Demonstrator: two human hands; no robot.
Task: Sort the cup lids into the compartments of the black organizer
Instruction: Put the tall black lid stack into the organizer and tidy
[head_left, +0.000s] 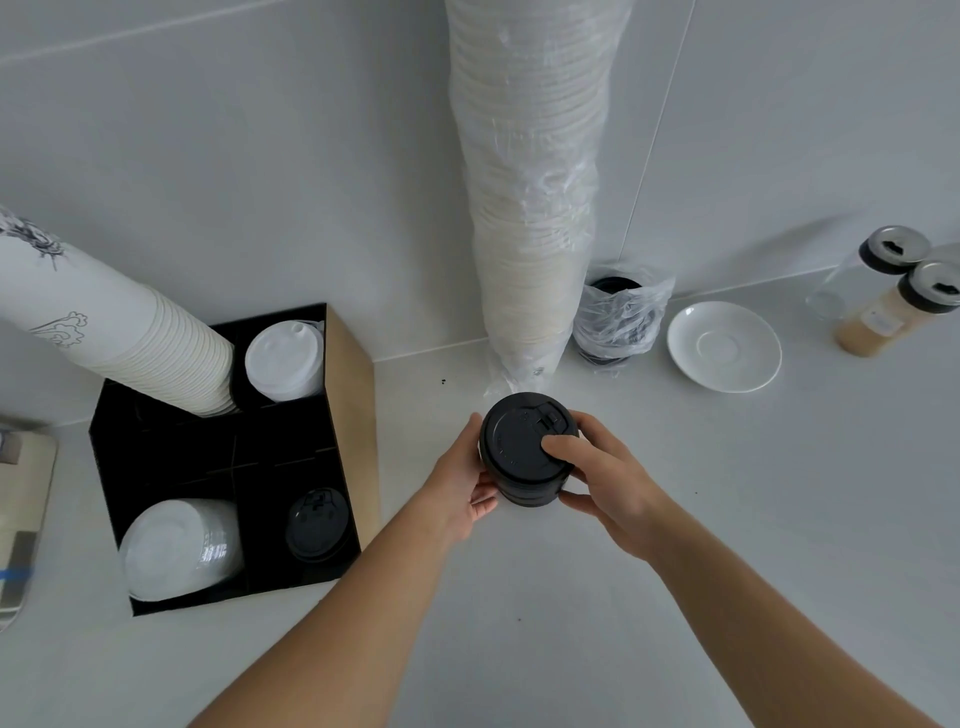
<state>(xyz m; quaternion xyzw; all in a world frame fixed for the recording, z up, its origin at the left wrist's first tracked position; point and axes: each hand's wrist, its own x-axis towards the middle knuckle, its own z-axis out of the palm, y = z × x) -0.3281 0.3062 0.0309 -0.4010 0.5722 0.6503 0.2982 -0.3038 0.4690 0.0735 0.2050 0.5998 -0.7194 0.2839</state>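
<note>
Black lids (525, 449) are gripped in a short stack by both hands at the centre of the frame, above the table (727, 519).

The stack is clasped on its left side by the left hand (465, 480), fingers curled under its edge, while the right hand (597, 475) is wrapped round the right side with the thumb pressed on the top lid. At the left of the frame the black organizer (228, 462) is seen, with white lids (284, 361) in its upper right compartment, more black lids (317, 525) in its lower right one and a white stack (179, 545) in its lower left one. Paper cups (124, 332) are leaned out of the upper left compartment. A wrapped cup sleeve (530, 208) and a white saucer (723, 345) are seen further up.
</note>
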